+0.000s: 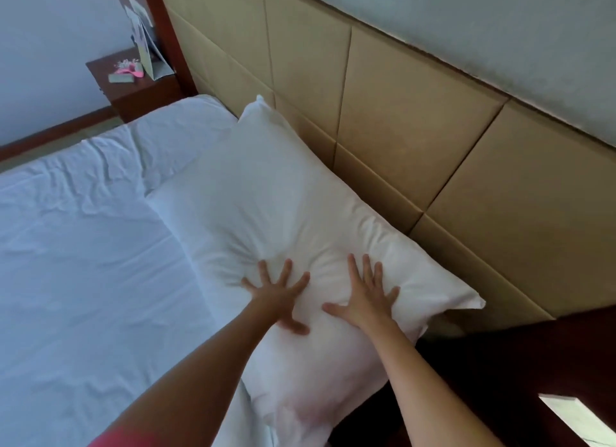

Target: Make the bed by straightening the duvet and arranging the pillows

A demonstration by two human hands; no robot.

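A white pillow (pixel 266 206) lies along the tan padded headboard (pixel 433 140) at the head of the bed. Both my hands lie flat on its near half with fingers spread. My left hand (pixel 278 293) presses the pillow toward its bed-side edge, and the fabric creases around its fingertips. My right hand (pixel 365 293) presses beside it, closer to the headboard. The white duvet (pixel 83 246) covers the bed to the left, lightly wrinkled.
A dark wooden nightstand (pixel 133 93) stands at the far side of the bed, carrying a folded card, a pink item and a small block. Dark wooden furniture (pixel 516 363) sits right of the pillow, close to my right arm.
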